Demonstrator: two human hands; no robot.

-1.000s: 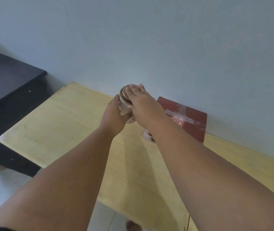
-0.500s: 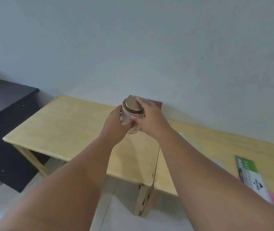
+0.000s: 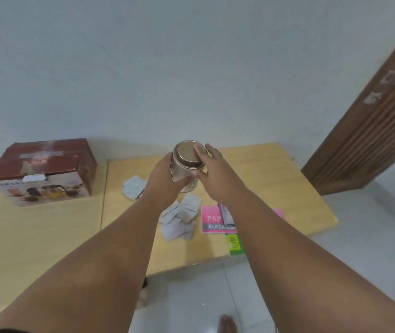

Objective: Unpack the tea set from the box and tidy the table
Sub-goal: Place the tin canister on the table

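Pale wooden desk against white wall, tea-set box far left, still taped. Held above strewn sachets: tin, left hand and right hand both clamped round it (lid on). Best set down upright, clear of clutter.

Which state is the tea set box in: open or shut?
Shut. The tea set box rests on the table with its red top flat and a clear tape strip across it; no flap is lifted.
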